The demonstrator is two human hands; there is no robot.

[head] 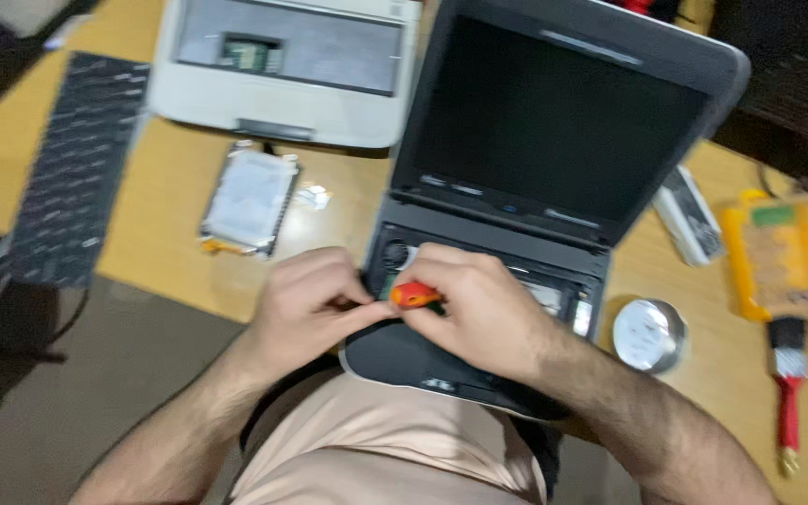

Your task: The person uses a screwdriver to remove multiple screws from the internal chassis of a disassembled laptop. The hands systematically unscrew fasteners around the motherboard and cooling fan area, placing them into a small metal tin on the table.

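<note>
- While the head view is smeared by motion, both hands meet over the dark grey laptop [554, 140], whose matte screen stands open and whose base has its keyboard removed, bare metal and parts showing.
- The right hand [479, 309] is curled with fingers closed on an orange screwdriver handle [415, 295], smooth and rounded; its tip is hidden.
- The left hand [315, 299] has fingers bunched together, thumb and fingertips touching the handle's end, just beside the right hand.
- On the pale wooden table [180, 252]: a flat black keyboard [77, 168], a silvery rectangular hard drive [250, 198], a white laptop base [282, 65], a round metal tin [649, 334], a yellow block-shaped device, perhaps a meter [773, 257], and a red-handled brush [787, 374].
</note>
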